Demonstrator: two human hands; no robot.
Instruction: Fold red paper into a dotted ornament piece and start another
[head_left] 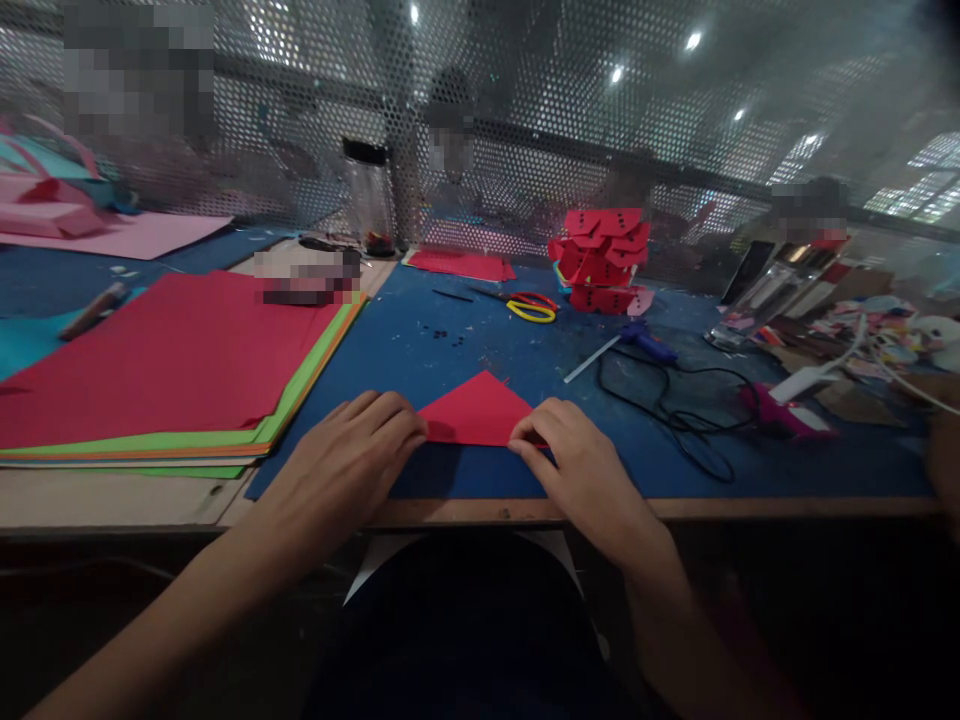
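Observation:
A small red paper piece [477, 411], folded into a triangle, lies on the blue work mat [450, 350] near the table's front edge. My left hand [352, 450] rests flat with its fingers stretched out, the fingertips pressing the triangle's left corner. My right hand [577, 460] lies at the right corner, its thumb and forefinger pinching the paper's edge there.
A stack of red, green and orange sheets [172, 370] lies to the left. Behind are scissors [529, 305], a pile of red folded pieces [604, 260], a blue glue gun [649, 343] with a black cable [675, 410], a pink tool [784, 410], a jar [369, 200] and a perforated screen.

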